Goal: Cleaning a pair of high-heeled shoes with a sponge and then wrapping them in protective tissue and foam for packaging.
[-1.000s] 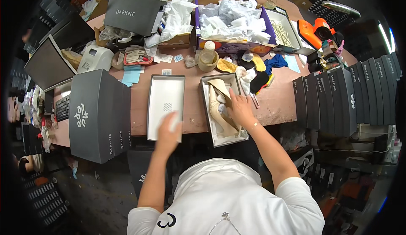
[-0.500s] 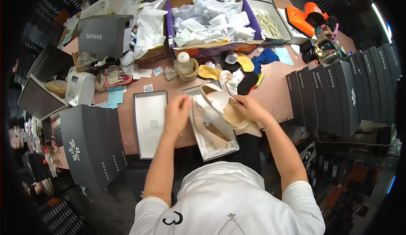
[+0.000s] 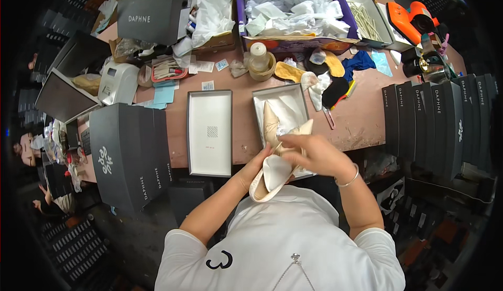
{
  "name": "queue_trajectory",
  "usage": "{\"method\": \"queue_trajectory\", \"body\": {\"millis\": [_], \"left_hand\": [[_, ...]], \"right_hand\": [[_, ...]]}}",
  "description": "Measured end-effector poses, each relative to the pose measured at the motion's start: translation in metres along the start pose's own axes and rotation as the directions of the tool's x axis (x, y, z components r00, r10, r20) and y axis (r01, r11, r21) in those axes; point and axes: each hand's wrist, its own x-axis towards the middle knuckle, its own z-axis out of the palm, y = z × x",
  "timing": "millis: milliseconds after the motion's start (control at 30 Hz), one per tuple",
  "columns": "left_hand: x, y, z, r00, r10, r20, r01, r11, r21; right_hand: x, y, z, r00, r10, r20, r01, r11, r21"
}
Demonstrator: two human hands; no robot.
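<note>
The left hand (image 3: 257, 164) grips a beige shoe (image 3: 273, 173) at the near edge of the table (image 3: 359, 118); the right hand (image 3: 322, 156) bends over it. At that edge lie an open box (image 3: 257, 110) holding another shoe (image 3: 270, 123) and, left of it, a white-lined lid (image 3: 209, 147). Grey boxes (image 3: 128, 157) stand at the near left corner, dark boxes (image 3: 427, 123) by the right edge. Toward the far edge, a purple carton (image 3: 309, 45) full of crumpled white paper (image 3: 293, 8) sits beside a tray of sticks (image 3: 364, 21).
</note>
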Motion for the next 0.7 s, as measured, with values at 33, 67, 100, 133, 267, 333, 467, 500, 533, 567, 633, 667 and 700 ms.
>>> {"method": "queue_trajectory", "body": {"millis": [33, 67, 100, 133, 267, 333, 467, 500, 533, 567, 633, 667, 700], "left_hand": [[-0.005, -0.004, 0.002, 0.994, 0.104, -0.038, -0.104, 0.995, 0.013], [-0.009, -0.003, 0.008, 0.988, 0.115, -0.102, -0.112, 0.993, 0.031], [-0.009, -0.002, 0.003, 0.991, 0.124, -0.059, -0.12, 0.99, 0.069], [-0.013, 0.001, -0.004, 0.989, 0.149, -0.018, -0.147, 0.984, 0.101], [-0.018, -0.003, -0.014, 0.888, 0.45, -0.096, -0.415, 0.873, 0.255], [-0.026, 0.002, -0.016, 0.862, 0.504, -0.057, -0.467, 0.831, 0.303], [-0.036, -0.002, -0.01, 0.863, 0.482, -0.148, -0.451, 0.87, 0.201], [-0.036, -0.002, -0.008, 0.856, 0.488, -0.172, -0.458, 0.869, 0.187], [-0.038, -0.005, -0.01, 0.845, 0.496, -0.201, -0.468, 0.867, 0.174], [-0.037, -0.005, -0.01, 0.836, 0.513, -0.192, -0.481, 0.855, 0.191], [-0.033, -0.007, -0.013, 0.821, 0.544, -0.174, -0.505, 0.833, 0.225], [-0.03, -0.008, -0.014, 0.814, 0.552, -0.18, -0.513, 0.829, 0.222], [-0.029, -0.006, -0.018, 0.817, 0.547, -0.182, -0.504, 0.831, 0.235]], "right_hand": [[-0.006, -0.009, 0.009, 0.999, 0.021, 0.049, -0.021, 1.0, 0.006], [-0.007, -0.004, 0.03, 0.996, -0.039, 0.076, 0.045, 0.996, -0.082], [-0.012, -0.001, 0.055, 0.995, -0.056, -0.088, 0.051, 0.997, -0.058], [-0.009, -0.009, 0.056, 0.993, -0.019, -0.113, 0.03, 0.995, 0.094], [0.0, 0.022, 0.038, 0.881, 0.263, -0.393, -0.089, 0.909, 0.408], [0.017, 0.057, 0.01, 0.864, 0.292, -0.41, -0.13, 0.916, 0.38], [0.049, 0.112, 0.025, 0.902, 0.274, -0.334, -0.206, 0.952, 0.226], [0.057, 0.114, 0.026, 0.867, 0.383, -0.32, -0.272, 0.9, 0.342], [0.063, 0.111, 0.027, 0.827, 0.484, -0.287, -0.327, 0.828, 0.456], [0.065, 0.108, 0.026, 0.852, 0.427, -0.303, -0.272, 0.855, 0.44], [0.065, 0.101, 0.022, 0.89, 0.312, -0.332, -0.163, 0.898, 0.408], [0.066, 0.103, 0.021, 0.897, 0.314, -0.313, -0.182, 0.904, 0.386], [0.068, 0.107, 0.019, 0.902, 0.316, -0.293, -0.201, 0.91, 0.363]]}}
